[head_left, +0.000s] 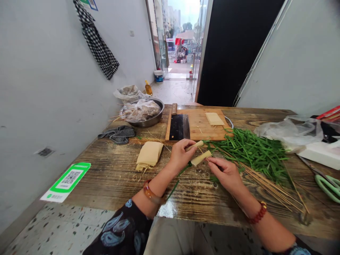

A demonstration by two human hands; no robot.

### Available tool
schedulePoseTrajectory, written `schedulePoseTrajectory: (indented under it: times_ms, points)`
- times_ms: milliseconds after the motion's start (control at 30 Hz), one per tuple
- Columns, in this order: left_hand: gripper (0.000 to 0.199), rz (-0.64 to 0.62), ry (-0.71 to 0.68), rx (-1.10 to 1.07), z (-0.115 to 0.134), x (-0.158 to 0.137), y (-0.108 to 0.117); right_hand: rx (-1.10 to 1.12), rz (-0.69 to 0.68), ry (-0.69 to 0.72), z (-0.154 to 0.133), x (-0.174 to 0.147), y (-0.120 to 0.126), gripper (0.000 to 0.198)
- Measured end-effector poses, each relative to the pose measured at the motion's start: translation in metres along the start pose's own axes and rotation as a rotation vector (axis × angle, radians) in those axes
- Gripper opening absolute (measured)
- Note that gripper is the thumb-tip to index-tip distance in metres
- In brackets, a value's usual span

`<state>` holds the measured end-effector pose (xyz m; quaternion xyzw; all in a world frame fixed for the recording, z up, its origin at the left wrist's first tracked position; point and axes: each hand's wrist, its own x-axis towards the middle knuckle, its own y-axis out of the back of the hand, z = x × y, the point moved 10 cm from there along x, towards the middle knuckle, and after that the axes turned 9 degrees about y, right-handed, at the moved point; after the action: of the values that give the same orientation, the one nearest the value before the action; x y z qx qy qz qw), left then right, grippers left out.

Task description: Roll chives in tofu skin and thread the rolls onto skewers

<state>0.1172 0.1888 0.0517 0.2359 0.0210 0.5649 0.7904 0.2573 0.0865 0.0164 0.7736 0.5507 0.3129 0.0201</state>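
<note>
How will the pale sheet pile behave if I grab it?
The sheet pile is probably floppy, since the similar-looking piece in the left hand is rolled up. Its uneven edges suggest layers may slide apart when pushed. Lying low and flat, it seems unlikely to tip.

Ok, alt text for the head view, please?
A person's left hand holds a pale roll, the right hand a thin stick at a second roll, over a wooden table. Around them: stacked sheets, cut greens, loose sticks, a cutting board bearing a cleaver.
</note>
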Motion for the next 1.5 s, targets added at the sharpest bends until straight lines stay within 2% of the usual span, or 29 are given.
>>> schedulePoseTrajectory:
  times_ms: [233,467,667,800,1000,1267,1500]
  points:
    - [0.01,-0.015,-0.048,0.053,0.007,-0.002,-0.001,0.021,0.013,-0.014,0.002,-0.001,0.001,0.021]
    - [0.008,-0.047,0.07,-0.083,-0.009,0.0,-0.006,0.047,0.001,-0.051,0.007,-0.002,-0.002,0.022]
    - [0.013,-0.091,0.097,-0.181,-0.014,0.0,-0.011,0.05,0.001,-0.056,0.007,-0.002,-0.002,0.022]
    - [0.011,-0.09,0.08,-0.162,-0.01,0.0,-0.009,0.058,-0.001,-0.066,0.008,-0.002,-0.002,0.023]
    - [0.008,-0.031,0.02,-0.021,0.002,-0.001,-0.001,0.058,-0.002,-0.079,0.009,-0.002,-0.002,0.023]
    - [0.014,-0.124,0.087,-0.188,-0.008,-0.001,-0.012,0.064,-0.022,-0.059,0.004,-0.001,-0.002,0.024]
    - [0.013,-0.14,0.075,-0.174,-0.004,-0.002,-0.011,0.065,-0.02,-0.068,0.007,-0.001,-0.003,0.024]
